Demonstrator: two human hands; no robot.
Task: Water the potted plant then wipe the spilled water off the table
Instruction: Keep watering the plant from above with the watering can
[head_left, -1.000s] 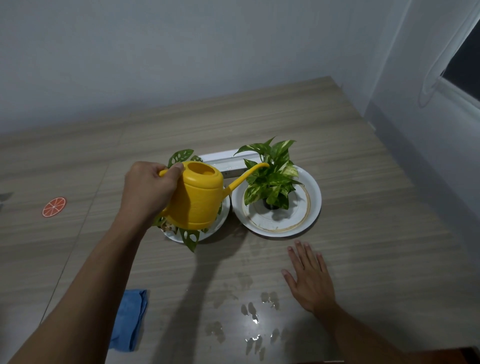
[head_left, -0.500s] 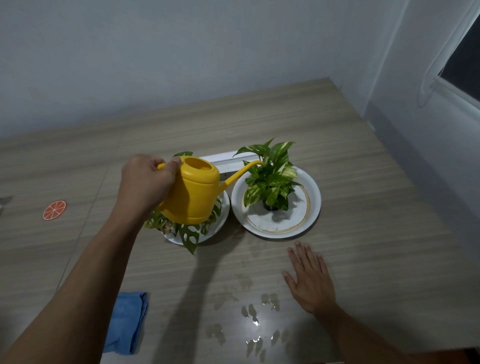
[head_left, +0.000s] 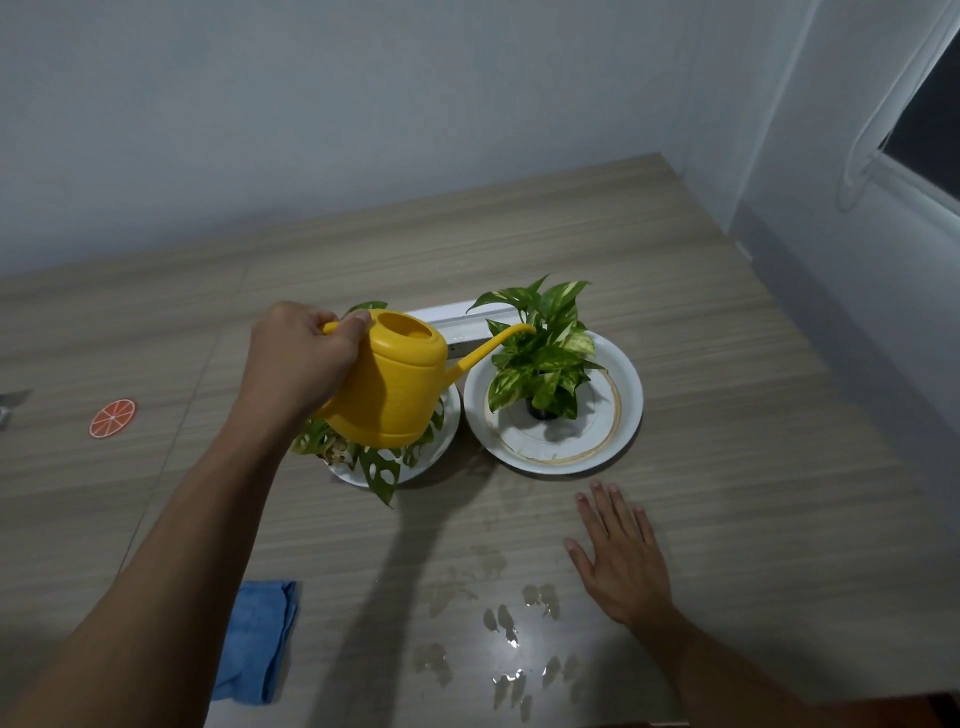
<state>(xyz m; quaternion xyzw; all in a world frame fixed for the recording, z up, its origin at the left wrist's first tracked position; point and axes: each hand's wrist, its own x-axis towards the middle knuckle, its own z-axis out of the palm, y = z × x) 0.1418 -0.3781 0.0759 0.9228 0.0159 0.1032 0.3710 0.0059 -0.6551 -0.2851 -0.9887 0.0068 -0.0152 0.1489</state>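
Note:
My left hand grips the handle of a yellow watering can, held in the air above the left plant. Its spout tip reaches the leaves of the variegated potted plant, which stands in a small dark pot on a white plate. My right hand lies flat and open on the table, palm down, in front of that plate. Spilled water drops glisten on the table near the front edge, left of my right wrist. A folded blue cloth lies at the front left.
The left plant with holed leaves sits on its own white plate, mostly hidden by the can. A white bar lies behind the plants. An orange-slice coaster is at far left. Walls close the back and right.
The can has moved slightly lower and back toward me, and its spout tip now sits at the variegated plant's upper leaves. My right hand has stayed flat on the table.

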